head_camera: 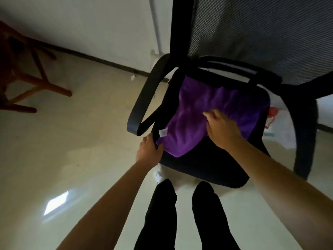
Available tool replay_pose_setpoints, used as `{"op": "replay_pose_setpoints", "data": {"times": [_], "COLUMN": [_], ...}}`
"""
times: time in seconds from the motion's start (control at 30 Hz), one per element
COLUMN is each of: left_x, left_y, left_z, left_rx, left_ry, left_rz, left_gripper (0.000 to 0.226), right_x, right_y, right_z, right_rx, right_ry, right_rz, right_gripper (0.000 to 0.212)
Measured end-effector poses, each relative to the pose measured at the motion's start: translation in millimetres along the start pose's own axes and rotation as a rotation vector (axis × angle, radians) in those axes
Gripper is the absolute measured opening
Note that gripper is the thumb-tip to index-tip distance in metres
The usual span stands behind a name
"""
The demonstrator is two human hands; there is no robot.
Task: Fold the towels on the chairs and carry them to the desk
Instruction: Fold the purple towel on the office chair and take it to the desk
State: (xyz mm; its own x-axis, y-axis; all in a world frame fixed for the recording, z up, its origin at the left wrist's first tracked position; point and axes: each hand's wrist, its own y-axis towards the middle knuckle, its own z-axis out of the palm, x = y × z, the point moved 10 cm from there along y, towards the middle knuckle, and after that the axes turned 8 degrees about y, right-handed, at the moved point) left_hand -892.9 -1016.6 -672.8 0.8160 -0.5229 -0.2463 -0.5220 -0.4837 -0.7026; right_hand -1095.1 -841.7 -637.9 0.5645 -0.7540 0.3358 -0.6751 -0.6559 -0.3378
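Pinching the purple towel — left hand at its corner, right hand mid-cloth.

No legible text, brand, number or sign in the head view. One candidate noted: a small white tag at the near-left corner of the purple towel, just beside the lower strut of the black armrest. The tag's face reads as plain white and is too small and blurred to tell whether it carries print.
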Motion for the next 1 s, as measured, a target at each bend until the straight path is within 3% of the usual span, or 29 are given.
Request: {"op": "replay_pose_setpoints", "data": {"times": [0.17, 0.27, 0.37, 0.43, 0.53, 0.6, 0.77, 0.87, 1.0], "left_x": [15, 19, 22, 21, 28, 36, 26, 12, -28], "left_y": [56, 71, 76, 73, 65, 57, 28, -6, -64], "left_z": [33, 46, 52, 56, 60, 54, 12, -9, -54], "left_rx": [-0.033, -0.076, -0.078, -0.061, -0.028, -0.030, -0.124, -0.109, -0.210], "left_ry": [0.054, 0.084, 0.046, 0.063, 0.081, 0.084, 0.128, 0.194, 0.282], "left_rz": [0.004, 0.029, 0.065, 0.108, 0.134, 0.121, 0.131, 0.112, 0.178], "left_gripper": [0.064, 0.048, 0.031, 0.025, 0.026, 0.025, 0.020, 0.019, 0.014], "right_x": [47, 72, 73, 65, 51, 35, 10, -4, -11], "right_y": [68, 103, 130, 134, 122, 103, 42, -1, -42], "right_z": [56, 66, 84, 80, 64, 61, 38, 14, -45], "right_rx": [-0.059, -0.045, 0.111, 0.133, 0.100, 0.159, 0.177, 0.285, 0.231], "right_ry": [-0.120, -0.256, -0.522, -0.608, -0.619, -0.613, -0.586, -0.509, -0.408], "right_rz": [-0.197, -0.306, -0.287, -0.220, -0.174, -0.136, -0.125, -0.031, -0.040], "right_gripper": [0.041, 0.048, 0.059, 0.053, 0.019, 0.013, 0.025, 0.023, 0.039]}}
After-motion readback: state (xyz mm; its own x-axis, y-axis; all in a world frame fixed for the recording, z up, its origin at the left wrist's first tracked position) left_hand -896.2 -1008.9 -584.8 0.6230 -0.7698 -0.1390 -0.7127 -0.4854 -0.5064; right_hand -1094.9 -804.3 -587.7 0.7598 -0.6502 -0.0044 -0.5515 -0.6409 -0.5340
